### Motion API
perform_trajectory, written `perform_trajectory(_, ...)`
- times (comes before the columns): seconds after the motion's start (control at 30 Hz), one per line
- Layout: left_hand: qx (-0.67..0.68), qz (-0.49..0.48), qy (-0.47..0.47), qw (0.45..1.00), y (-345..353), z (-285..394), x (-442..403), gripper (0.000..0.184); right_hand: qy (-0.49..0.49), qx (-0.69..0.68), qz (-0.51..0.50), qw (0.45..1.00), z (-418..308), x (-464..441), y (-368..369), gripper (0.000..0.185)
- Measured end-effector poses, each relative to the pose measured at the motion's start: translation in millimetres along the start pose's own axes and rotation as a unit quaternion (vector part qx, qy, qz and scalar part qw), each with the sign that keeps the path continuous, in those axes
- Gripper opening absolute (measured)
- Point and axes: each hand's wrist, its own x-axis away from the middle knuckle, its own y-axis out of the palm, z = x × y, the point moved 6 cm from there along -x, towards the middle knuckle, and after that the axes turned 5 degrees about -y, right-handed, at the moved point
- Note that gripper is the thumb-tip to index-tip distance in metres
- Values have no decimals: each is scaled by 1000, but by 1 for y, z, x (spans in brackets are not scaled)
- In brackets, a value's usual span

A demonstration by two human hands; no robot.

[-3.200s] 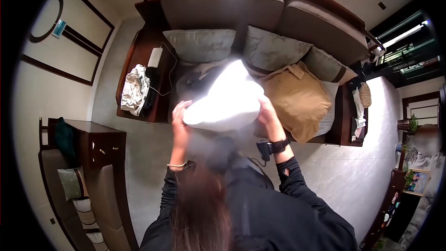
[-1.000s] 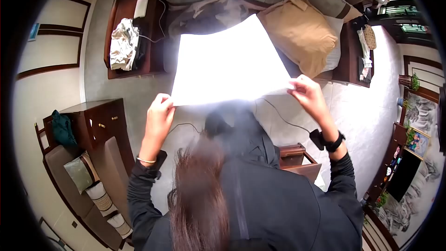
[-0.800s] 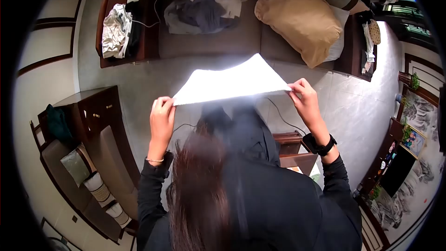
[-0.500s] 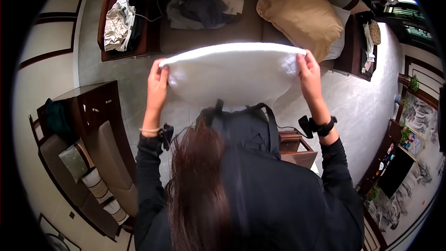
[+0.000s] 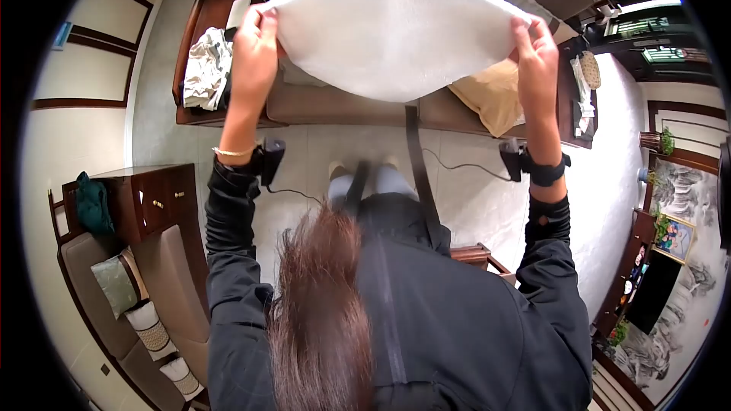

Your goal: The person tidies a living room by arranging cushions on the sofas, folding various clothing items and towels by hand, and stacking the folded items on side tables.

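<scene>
A white towel-like cloth [image 5: 392,34] is stretched between my two hands and sags into a curve along its lower edge. My left hand [image 5: 255,49] pinches its upper left corner. At the opposite corner, my right hand [image 5: 537,53] grips the cloth between thumb and fingers. Both arms are raised forward, and the cloth hangs in front of the sofa [image 5: 327,105], hiding much of its seat. Part of a tan garment or cushion [image 5: 491,95] shows below the cloth's right side.
Crumpled white fabric [image 5: 207,68] lies on the wooden side table at the left end of the sofa. A wooden cabinet [image 5: 164,205] and a second couch with cushions [image 5: 152,327] stand at left. A small wooden stool [image 5: 476,255] is beside my body.
Both hands have risen, lifting the cloth higher and farther forward over the sofa. The cloth now covers the grey garment, and my feet have come into view below.
</scene>
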Motion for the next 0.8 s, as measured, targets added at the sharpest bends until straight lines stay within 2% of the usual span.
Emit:
perform_trajectory(0.03,-83,39,61,994,-11,15,-13,27,-56,82,-8,995,-13,-11,-3,21)
perform_trajectory(0.07,-175,102,126,971,-21,34,-22,28,-152,169,34,973,-35,-24,-5,24)
perform_trajectory(0.1,-265,164,187,932,-28,52,-27,29,-156,267,57,949,-53,-29,-10,25)
perform_trajectory(0.17,-274,170,205,924,-40,61,-52,36,-268,355,78,892,-64,-49,-13,28)
perform_trajectory(0.2,-267,186,259,910,-43,61,-66,46,-271,354,82,891,-65,-59,-14,28)
perform_trajectory(0.23,-266,189,263,908,-39,71,-68,46,-281,354,86,888,-70,-67,-14,30)
perform_trajectory(0.3,-80,185,236,951,-40,91,-76,39,-293,327,73,895,-84,-76,-11,32)
perform_trajectory(0.33,-45,137,269,952,-46,78,-97,33,-299,302,59,903,-92,-77,-10,34)
perform_trajectory(0.37,15,80,234,969,-47,79,-97,23,-299,274,41,913,-98,-76,-8,35)
perform_trajectory(0.4,171,-47,116,977,-40,71,-102,40,-298,246,19,922,-100,-74,-5,36)
perform_trajectory(0.47,374,-271,-20,887,-16,77,-72,57,-292,186,-37,937,-101,-64,1,39)
perform_trajectory(0.53,318,-339,-57,883,6,32,-52,56,-283,139,-91,945,-95,-50,2,42)
perform_trajectory(0.57,206,-307,-80,926,18,-33,-61,52,-278,123,-111,946,-92,-43,-1,43)
perform_trajectory(0.63,215,-312,-194,905,54,-42,-8,41,-264,103,-153,947,-80,-32,-5,46)
perform_trajectory(0.7,304,-283,-104,904,61,-107,0,33,-257,91,-188,943,-64,-23,-9,48)
perform_trajectory(0.73,267,-237,-75,931,49,-95,24,32,-257,94,-183,944,-47,-26,-10,48)
perform_trajectory(0.77,231,-188,-45,954,39,-80,45,32,-35,-268,-283,920,-14,-29,0,58)
perform_trajectory(0.8,227,-173,-67,956,39,-107,43,32,193,-579,-332,719,6,-20,14,67)
